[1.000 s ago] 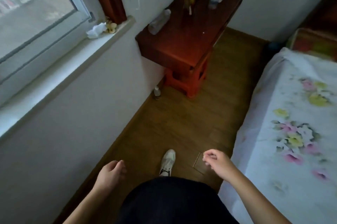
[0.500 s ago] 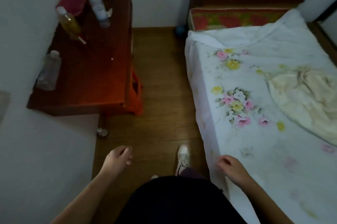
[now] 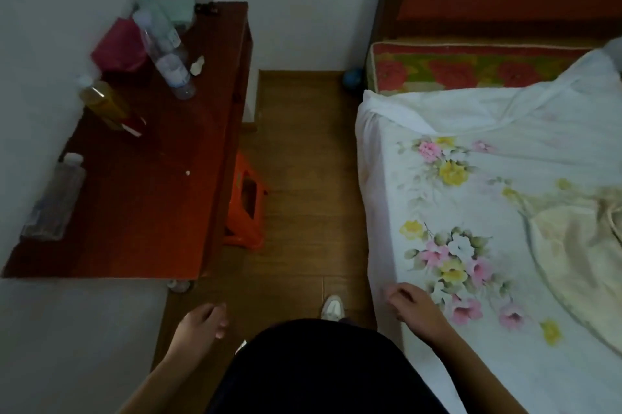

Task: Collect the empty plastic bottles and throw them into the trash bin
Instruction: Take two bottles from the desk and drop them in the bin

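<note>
Hands loosely curled, empty: left hand (image 3: 198, 326), right hand (image 3: 414, 307) | step: reach lying clear plastic bottle (image 3: 55, 201) on dark red wooden table (image 3: 151, 211) | grip mid-body, skip yellow-liquid bottle (image 3: 104, 104)

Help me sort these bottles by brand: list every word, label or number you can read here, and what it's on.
Nothing here can be read.
Tall clear bottle: pale label, print too blurred.
Yellow-liquid bottle: red label, too blurred to read.
Clear bottle nearest the camera: any label is too dim to read.
Pink box: no legible print.
</note>
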Available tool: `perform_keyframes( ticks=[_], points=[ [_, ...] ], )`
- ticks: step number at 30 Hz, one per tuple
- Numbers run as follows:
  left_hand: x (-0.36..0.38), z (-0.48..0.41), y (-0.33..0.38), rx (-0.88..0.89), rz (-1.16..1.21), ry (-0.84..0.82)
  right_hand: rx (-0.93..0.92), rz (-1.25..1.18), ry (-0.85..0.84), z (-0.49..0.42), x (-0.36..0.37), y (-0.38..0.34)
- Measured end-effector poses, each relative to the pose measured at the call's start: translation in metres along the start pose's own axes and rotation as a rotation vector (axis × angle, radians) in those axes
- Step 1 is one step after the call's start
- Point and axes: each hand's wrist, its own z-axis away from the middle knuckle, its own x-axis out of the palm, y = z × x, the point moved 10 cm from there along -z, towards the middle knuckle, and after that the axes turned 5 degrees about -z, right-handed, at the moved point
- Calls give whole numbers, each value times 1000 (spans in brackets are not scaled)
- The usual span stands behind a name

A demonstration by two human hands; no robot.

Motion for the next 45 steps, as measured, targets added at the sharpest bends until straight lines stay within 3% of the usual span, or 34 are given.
perform_keyframes(
  ticks=[7, 16, 21, 29, 36, 45],
  points=[
    [-10, -27, 49, -49, 88, 74, -92, 25, -100, -95, -14, -120],
    [-16, -122, 153, -46, 147, 1, -124, 108, -78, -178, -51, -194],
    [-41, -179, 247, 31, 127, -45, -71, 129, 0, -218, -88, -205],
    [-115, -245, 381, 208, 136, 19, -37, 109, 47, -281, -119, -261],
    [-172, -271, 366, 99, 318, 197, -140, 289, -149, -364, -70, -379],
    [-220, -227, 289, -242, 530, 523, -340, 554, -604, -428, 100, -563]
  ],
)
